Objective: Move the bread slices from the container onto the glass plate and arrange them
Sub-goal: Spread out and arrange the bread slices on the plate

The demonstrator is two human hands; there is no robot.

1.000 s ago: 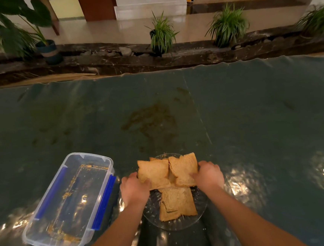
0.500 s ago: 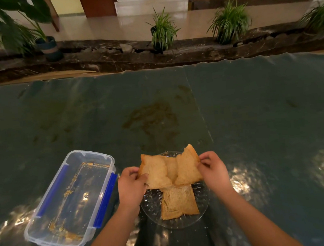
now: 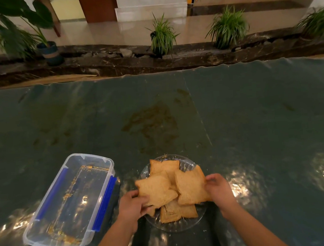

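Bread slices (image 3: 170, 188) lie in a small pile on the glass plate (image 3: 188, 224), low in the middle of the frame. One slice (image 3: 163, 166) lies flat at the far side of the plate. Another slice (image 3: 176, 212) lies flat at the near side, partly under the others.

The left hand (image 3: 132, 208) holds a slice (image 3: 156, 191) by its near left corner, with the fingers closed on it. This slice sits on top of the pile and sticks out past the left rim of the plate. The right hand (image 3: 219, 191) holds a slice (image 3: 190, 186) by its right edge, with the fingers pinched on it. That slice looks tipped up a little and overlaps the one in the left hand.

The container (image 3: 50, 240) stands on the table (image 3: 253, 115) at the lower left of the frame, just beside the plate but not touching it. It is clear plastic with blue clips along both long sides. It has no lid on, and only crumbs show on its bottom.

The table has a dark green shiny cover with a brown stain (image 3: 151, 123) in the middle of the frame. Bright spots of light shine on the cover near the plate. Green plants in pots (image 3: 161, 35) stand along the top of the frame, beyond the far edge of the table
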